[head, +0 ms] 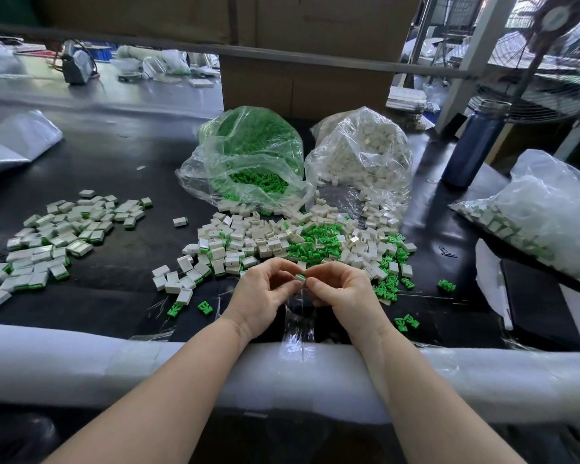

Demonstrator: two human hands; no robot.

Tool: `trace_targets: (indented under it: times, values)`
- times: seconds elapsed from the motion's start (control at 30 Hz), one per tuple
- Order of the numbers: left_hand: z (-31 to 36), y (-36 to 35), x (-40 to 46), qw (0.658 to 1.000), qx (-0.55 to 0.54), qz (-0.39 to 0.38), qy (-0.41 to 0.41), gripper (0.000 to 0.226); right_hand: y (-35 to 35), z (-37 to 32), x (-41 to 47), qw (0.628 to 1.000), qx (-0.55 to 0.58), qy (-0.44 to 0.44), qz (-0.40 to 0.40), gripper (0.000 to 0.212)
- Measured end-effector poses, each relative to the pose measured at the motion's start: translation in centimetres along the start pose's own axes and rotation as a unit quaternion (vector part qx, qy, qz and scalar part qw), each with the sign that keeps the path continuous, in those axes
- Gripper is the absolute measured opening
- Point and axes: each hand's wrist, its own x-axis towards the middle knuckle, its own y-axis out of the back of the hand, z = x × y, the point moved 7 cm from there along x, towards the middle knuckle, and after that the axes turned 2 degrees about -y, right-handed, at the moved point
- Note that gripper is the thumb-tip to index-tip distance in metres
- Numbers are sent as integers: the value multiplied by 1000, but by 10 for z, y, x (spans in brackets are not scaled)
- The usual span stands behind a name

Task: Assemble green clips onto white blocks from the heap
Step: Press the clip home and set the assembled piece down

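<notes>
Both forearms reach in from 6 o'clock, and the left hand point(261, 289) and right hand point(340, 287) meet fingertip to fingertip, together pinching a white block point(300, 278) with a green clip. The heap point(302, 241) lies just beyond at 12 o'clock. No writing is legible.

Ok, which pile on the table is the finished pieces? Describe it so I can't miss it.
Start at the clear bag of green clips at the table's middle back. Go left and nearer across the black mat to the flat spread of blocks at far left. Unlike the central mixed heap, it has no loose clips; each white block shows a green edge.
</notes>
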Motion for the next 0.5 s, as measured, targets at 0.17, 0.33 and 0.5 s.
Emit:
trace_targets:
  times: [0.17, 0.33, 0.5]
  values:
    - [-5, 3, 1, 999, -13, 21, 21, 14, -3, -1, 0, 997, -72, 19, -4, 13]
    - [-2, 4, 1, 1000, -5, 28, 2, 12, -2, 1, 2, 991, -130, 27, 16, 8]
    - [4, 9, 0, 996, 54, 65, -37, 8, 0, -1, 2, 984, -165, 50, 38, 9]
